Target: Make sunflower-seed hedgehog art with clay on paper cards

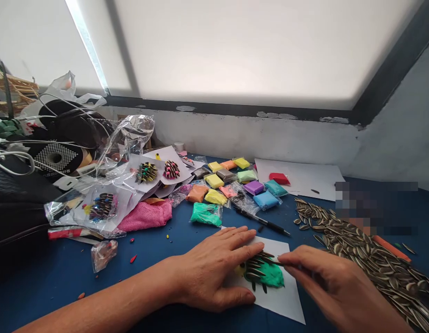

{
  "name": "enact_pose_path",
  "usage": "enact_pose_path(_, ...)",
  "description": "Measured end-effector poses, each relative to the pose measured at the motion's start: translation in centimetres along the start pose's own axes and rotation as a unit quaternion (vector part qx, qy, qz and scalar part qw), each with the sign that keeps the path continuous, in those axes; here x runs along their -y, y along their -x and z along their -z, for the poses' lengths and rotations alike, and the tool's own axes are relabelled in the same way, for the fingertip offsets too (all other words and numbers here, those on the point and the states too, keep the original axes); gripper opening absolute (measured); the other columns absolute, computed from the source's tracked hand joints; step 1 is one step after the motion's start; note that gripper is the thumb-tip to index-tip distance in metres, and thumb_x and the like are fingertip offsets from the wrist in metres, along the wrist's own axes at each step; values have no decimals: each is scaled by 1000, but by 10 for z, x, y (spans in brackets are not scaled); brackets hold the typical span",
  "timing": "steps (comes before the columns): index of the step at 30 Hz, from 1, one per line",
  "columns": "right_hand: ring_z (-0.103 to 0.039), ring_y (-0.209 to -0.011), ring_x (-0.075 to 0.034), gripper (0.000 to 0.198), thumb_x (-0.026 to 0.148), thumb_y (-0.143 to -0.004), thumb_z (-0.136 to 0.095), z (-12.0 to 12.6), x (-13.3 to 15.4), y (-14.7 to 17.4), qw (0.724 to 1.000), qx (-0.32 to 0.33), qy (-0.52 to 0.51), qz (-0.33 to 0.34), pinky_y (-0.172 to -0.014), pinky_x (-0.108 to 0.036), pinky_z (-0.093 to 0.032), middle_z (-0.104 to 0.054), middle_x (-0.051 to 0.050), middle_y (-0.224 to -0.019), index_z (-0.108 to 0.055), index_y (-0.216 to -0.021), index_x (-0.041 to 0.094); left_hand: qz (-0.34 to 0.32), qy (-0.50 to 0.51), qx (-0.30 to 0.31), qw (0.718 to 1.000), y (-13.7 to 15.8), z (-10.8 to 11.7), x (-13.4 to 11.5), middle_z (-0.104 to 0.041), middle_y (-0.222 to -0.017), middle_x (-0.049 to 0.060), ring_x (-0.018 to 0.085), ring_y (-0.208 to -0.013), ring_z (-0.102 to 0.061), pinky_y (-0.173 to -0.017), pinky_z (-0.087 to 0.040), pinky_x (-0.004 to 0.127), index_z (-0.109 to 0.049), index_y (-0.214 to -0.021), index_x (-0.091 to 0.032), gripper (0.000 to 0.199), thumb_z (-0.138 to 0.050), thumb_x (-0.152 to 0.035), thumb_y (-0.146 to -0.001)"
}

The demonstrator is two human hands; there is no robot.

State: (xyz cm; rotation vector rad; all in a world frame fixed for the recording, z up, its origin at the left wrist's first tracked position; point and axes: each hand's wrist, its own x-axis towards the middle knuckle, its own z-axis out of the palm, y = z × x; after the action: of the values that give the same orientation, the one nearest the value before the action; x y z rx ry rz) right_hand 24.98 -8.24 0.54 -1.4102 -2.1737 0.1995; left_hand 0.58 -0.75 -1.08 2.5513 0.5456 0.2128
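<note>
A white paper card (291, 307) lies on the blue table, bearing a flattened patch of green clay (274, 276) with rows of striped sunflower seeds (255, 268) stuck in it. A little yellow clay shows at the patch's left end, partly hidden by my left hand. My left hand (219, 270) rests on the card with fingers stretched, its thumb below the seeds and its fingers above them. From the right, my right hand (325, 277) pinches a sunflower seed (277, 262) at the green clay's upper right edge; the fingers cover part of the seed.
Loose sunflower seeds (367, 259) form a big pile at the right. Behind the card lie a black pen (265, 222), an opened green clay packet (206, 214) and several coloured clay packets (215, 180). Finished seed pictures (147, 172), a pink cloth (147, 215) and plastic wrapping crowd the left.
</note>
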Motion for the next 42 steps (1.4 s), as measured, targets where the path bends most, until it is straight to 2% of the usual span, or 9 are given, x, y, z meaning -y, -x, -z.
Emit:
enact_pose_path(4, -73, -73, -9, 16, 19, -93, -59, -8, 2, 5, 1000, -7, 16, 22, -65, -13, -55, -75, 8, -86, -67, -97, 32, -6, -1, -7, 1000, 1, -2, 2, -25, -161, 14, 33, -150, -22, -121, -21, 53, -33, -155, -19, 81, -66, -49, -87)
enact_pose_path(9, -73, -73, -10, 16, 19, -95, -56, -14, 1, 4, 998, -21, 52, 17, -62, -17, -54, -73, 7, -85, -63, -98, 32, -11, 0, -13, 1000, 1, -3, 3, -26, -161, 14, 34, -149, -22, -120, -21, 53, -35, -155, -20, 79, -66, -49, -88)
enact_pose_path(19, -71, -79, -13, 14, 18, -98, -52, -24, -1, 5, 996, -4, 72, 43, -67, -22, -54, -70, 3, -88, -60, -100, 30, -11, -3, -12, 1000, 1, -2, 1, -27, -161, 15, 34, -149, -23, -121, -21, 52, -35, -155, -19, 79, -64, -50, -88)
enact_pose_path(28, -70, -77, -15, 16, 22, -100, -49, -28, 1, 2, 995, -2, 91, 28, -67, -24, -54, -67, 0, -87, -63, -97, 28, -15, 8, -23, 1000, 1, -3, 3, -28, -161, 15, 35, -149, -24, -120, -21, 54, -36, -154, -20, 79, -64, -51, -88)
enact_pose_path(42, -69, -74, -13, 15, 19, -100, -49, -29, 5, 3, 996, 16, 88, 19, -65, -23, -52, -67, 2, -85, -60, -96, 28, -12, 3, -17, 1000, 1, -3, 2, -27, -161, 13, 32, -150, -22, -121, -20, 52, -34, -155, -21, 79, -64, -51, -88)
